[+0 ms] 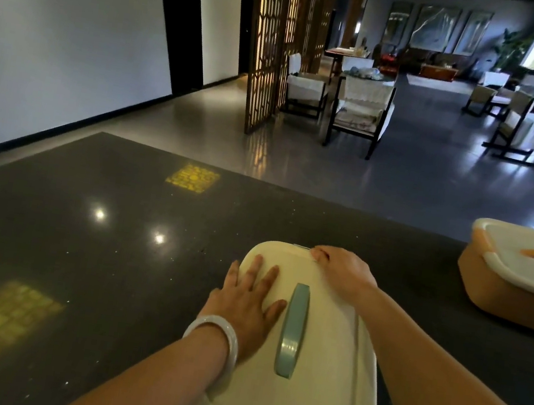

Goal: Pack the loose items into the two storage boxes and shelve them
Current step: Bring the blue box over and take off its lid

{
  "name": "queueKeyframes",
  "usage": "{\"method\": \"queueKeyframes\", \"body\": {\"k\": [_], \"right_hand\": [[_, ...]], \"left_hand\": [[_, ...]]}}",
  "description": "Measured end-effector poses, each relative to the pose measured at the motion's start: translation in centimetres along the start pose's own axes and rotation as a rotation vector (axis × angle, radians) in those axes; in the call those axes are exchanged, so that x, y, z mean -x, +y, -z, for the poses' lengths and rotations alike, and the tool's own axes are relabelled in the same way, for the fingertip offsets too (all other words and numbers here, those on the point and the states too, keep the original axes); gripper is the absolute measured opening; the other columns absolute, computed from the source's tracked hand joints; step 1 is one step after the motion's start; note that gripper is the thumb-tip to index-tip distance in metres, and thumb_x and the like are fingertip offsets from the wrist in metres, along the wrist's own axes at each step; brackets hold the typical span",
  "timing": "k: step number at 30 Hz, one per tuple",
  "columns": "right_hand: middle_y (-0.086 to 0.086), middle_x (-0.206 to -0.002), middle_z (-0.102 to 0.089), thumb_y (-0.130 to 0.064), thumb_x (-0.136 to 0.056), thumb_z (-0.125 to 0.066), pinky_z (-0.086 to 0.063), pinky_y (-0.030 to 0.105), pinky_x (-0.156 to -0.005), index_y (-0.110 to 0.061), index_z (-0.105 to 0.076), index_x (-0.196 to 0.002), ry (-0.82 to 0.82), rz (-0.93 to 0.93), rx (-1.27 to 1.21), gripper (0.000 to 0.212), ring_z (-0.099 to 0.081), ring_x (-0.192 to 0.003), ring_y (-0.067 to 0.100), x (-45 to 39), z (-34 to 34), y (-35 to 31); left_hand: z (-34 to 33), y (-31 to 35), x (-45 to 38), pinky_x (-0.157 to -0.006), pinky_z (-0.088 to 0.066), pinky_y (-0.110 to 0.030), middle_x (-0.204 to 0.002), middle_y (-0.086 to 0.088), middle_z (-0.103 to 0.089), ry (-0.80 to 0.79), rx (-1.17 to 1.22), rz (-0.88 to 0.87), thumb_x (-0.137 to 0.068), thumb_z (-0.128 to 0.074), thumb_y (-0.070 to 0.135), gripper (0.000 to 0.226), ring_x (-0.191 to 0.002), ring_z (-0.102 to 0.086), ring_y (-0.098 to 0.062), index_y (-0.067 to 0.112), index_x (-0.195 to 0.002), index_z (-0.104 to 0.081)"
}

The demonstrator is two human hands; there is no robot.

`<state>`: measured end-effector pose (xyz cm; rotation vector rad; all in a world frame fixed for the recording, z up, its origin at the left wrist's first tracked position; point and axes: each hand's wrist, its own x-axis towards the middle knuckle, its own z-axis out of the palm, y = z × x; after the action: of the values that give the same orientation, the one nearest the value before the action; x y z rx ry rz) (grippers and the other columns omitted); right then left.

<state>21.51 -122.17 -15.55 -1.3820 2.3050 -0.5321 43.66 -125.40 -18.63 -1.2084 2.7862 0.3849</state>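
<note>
**Cream lid pressed down, far corner in doubt**

Cream plastic, the lid [316, 348] of the near storage box lay on the dark stone counter [79, 243]. The left hand [245, 306] pressed flat on it, fingers spread, beside the teal handle [292, 331]. The right hand [343, 272] curled over the far corner. Uneven pressure could leave one edge unlatched, and the box might spill when shelved. An orange box [505, 293] sat well apart, right.

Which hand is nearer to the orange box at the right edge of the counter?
Right. The right hand rests on the far right corner of the white lid, on the side toward the orange box. The left hand lies flat on the lid's left part, farther away.
</note>
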Motion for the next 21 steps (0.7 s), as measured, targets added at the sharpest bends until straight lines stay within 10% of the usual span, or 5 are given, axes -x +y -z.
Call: {"method": "queueKeyframes", "body": {"k": [8, 15, 21], "right_hand": [[0.001, -0.159, -0.016, -0.042, -0.096, -0.046, -0.014, 0.041, -0.117, -0.019, -0.012, -0.153, 0.305, -0.099, -0.089, 0.07, -0.012, -0.146, 0.018, 8.1, -2.1, 2.9], [-0.001, -0.158, -0.019, -0.045, -0.088, -0.059, -0.03, 0.045, -0.111, -0.029, -0.002, -0.153, 0.206, -0.34, -0.462, 0.087, -0.029, -0.141, 0.021, 17.1, -4.0, 2.6], [0.0, -0.142, -0.043, -0.043, -0.091, -0.056, -0.047, 0.04, -0.096, -0.033, -0.003, -0.152, 0.174, -0.371, -0.633, 0.081, -0.054, -0.114, 0.015, 18.5, -5.5, 1.3]], "left_hand": [[0.0, -0.1, -0.3, -0.114, -0.023, -0.055, -0.157, 0.019, 0.022, 0.026, 0.054, 0.009, -0.089, -0.007, 0.071, 0.064, -0.147, 0.013, -0.026, 0.049, -0.145, 0.014], [2.1, -0.4, 0.3, -0.118, -0.014, -0.049, -0.157, 0.013, 0.023, 0.001, 0.316, 0.017, -0.093, -0.039, 0.06, 0.079, -0.148, 0.007, -0.024, 0.038, -0.151, 0.01], [1.0, -2.7, 4.8, -0.097, -0.041, -0.038, -0.138, 0.005, -0.045, -0.047, 0.78, 0.19, -0.092, -0.049, 0.054, 0.07, -0.112, -0.052, -0.014, 0.028, -0.15, -0.018]]}}
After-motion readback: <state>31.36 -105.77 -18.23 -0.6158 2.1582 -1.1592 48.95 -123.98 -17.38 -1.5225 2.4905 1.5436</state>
